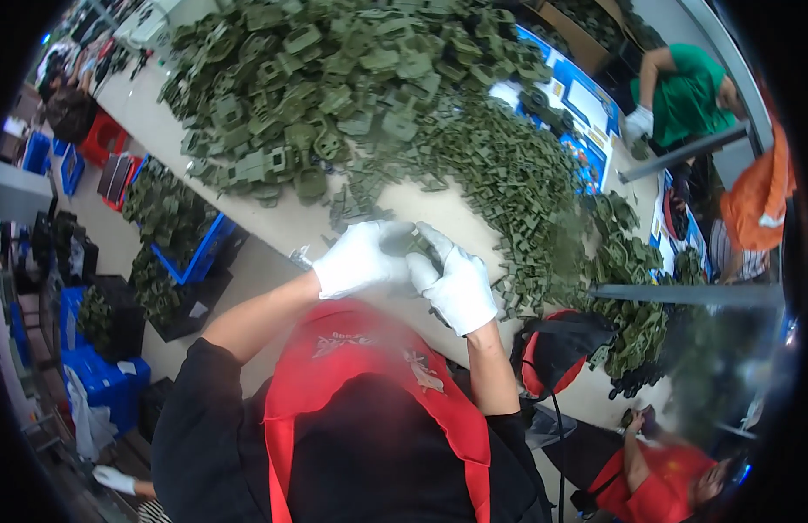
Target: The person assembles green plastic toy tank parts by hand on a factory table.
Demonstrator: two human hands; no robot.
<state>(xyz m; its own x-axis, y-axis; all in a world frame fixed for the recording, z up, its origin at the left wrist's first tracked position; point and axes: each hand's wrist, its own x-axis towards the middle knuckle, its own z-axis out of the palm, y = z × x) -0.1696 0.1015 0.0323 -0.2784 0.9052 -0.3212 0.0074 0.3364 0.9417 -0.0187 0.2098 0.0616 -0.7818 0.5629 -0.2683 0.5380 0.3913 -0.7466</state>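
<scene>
My left hand [360, 259] and my right hand [457, 281], both in white gloves, meet above the light tabletop [434, 207] close to my apron. Pinched between their fingertips is a small olive-green plastic part [415, 243]; the fingers cover most of it, and haze blurs its shape. Just beyond the hands lies a broad spread of small green plastic pieces [517, 174]. Larger green molded housings [308, 78] form a high heap at the far side.
Blue crates [199, 248] of green parts stand left of the table. A black and red bag [561, 349] sits by my right elbow. Across the table, a person in green [696, 91] works beside blue printed boxes [587, 105]; another in red [661, 479] is at lower right.
</scene>
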